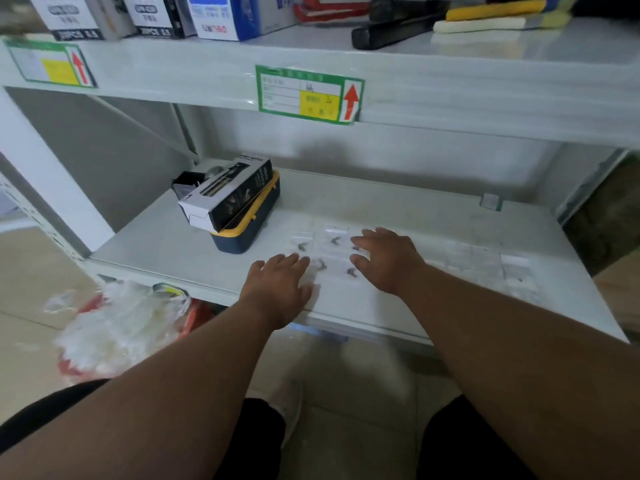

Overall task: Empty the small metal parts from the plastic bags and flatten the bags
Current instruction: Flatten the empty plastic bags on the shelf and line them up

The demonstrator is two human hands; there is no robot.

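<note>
While parts sit bagged, little is done | our left hand [280, 285], right hand [384, 259] flat, fingers spread, on plastic bags [325, 251] mid-frame

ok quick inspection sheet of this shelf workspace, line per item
surface: white shelf, pale and glossy.
job's things: clear plastic bags lie flat in a group, small metal parts inside; more flat bags to the right.
clutter: black carton lying on a blue and yellow case.
hands: left hand and right hand spread, fingers on the bags.
cables: nothing seen.
surroundings: upper shelf with a green label and boxes; heap of plastic on the floor.
</note>
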